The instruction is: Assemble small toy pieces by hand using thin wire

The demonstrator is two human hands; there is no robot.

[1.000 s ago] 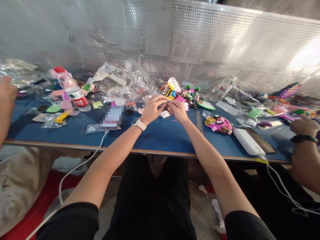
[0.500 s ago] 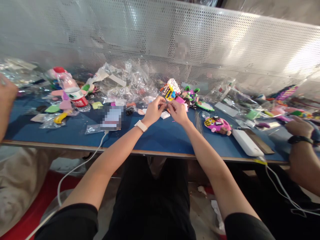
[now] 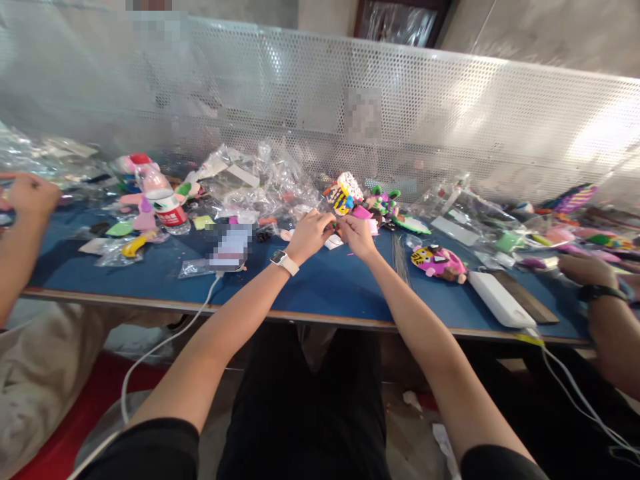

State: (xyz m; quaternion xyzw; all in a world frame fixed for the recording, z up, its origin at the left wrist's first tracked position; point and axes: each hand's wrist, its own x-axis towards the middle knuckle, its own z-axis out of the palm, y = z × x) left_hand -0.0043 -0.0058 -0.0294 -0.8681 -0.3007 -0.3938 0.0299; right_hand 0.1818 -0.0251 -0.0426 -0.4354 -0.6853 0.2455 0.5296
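My left hand (image 3: 312, 235), with a watch (image 3: 284, 261) on its wrist, is closed in a pinch above the blue table. Close beside it, my right hand (image 3: 357, 236) also pinches, its fingertips nearly meeting the left ones. Whatever small piece they hold is too hidden to name. Just behind the hands is a clay-like figure (image 3: 342, 199) with a yellow-and-black striped part and a speckled white top. A pink piece (image 3: 362, 212) shows by my right fingers, and a small white piece (image 3: 334, 242) lies beneath. Further right rests a pink figure (image 3: 439, 263) with a striped yellow end.
A phone (image 3: 231, 248) on a cable and a labelled bottle (image 3: 169, 212) are to the left. Plastic bags (image 3: 265, 177) pile against a perforated metal panel (image 3: 425, 113). Right lies a white power bank (image 3: 501, 300). Co-workers' hands (image 3: 33, 197) work at both sides.
The view has tilted up slightly, so the table sits lower in the picture. My left wrist has turned, showing the watch face. Both hands stay together; the co-worker's left-side hand reaches further in.
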